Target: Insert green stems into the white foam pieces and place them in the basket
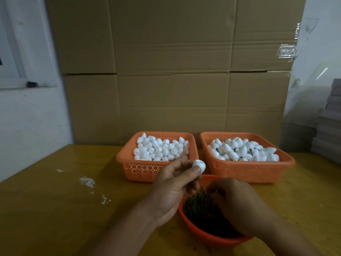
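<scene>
White foam piece pinched ready in left hand; right hand, fingers curled, picks among green stems.

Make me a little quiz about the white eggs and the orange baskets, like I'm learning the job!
1. True or false: the left hand pinches one white foam piece above the table.
2. Where is the right hand reaching?
A. into the left basket
B. into the round bowl of green stems
C. onto the cardboard wall
3. Fill in: green bits show between the foam pieces only in the ____ basket.

Key:
1. true
2. B
3. right
</scene>
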`<state>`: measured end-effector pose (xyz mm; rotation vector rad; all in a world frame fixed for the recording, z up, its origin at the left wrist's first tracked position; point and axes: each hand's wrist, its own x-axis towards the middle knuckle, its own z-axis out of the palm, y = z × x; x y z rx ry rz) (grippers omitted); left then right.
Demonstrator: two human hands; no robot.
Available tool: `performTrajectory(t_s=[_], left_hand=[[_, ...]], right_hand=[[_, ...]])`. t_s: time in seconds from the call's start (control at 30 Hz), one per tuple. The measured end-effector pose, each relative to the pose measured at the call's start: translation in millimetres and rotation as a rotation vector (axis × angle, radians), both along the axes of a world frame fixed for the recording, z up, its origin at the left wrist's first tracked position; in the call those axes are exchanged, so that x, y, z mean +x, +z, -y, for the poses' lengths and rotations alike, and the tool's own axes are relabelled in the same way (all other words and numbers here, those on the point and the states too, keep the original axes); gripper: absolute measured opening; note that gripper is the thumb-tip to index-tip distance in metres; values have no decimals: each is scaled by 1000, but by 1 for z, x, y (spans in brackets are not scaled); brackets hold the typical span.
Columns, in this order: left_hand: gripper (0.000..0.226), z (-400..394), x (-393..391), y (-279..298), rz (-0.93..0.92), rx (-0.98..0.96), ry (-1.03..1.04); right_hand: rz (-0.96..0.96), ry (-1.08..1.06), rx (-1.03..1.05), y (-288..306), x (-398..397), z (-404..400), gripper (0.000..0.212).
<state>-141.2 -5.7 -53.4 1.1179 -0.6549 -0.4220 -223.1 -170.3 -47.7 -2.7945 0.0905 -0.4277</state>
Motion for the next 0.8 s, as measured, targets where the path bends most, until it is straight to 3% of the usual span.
performTrajectory(t_s=[0.13, 0.27, 0.43, 0.57, 0.8], left_hand=[[33, -1, -1, 0, -36, -16, -13], [21, -1, 0, -1, -89, -38, -30], [17, -2, 0, -2, -129, -24, -55], [21, 0, -1, -1, -164, -22, -38], [20, 1, -2, 0, -152, -40, -50]], right_hand=[[208, 52, 216, 2, -3, 2, 19], [358, 117, 480, 10, -8, -3, 22], [395, 197, 870, 16, -12, -12, 16], [410, 238, 896, 17, -13, -14, 18], [515, 203, 726, 13, -12, -9, 19]])
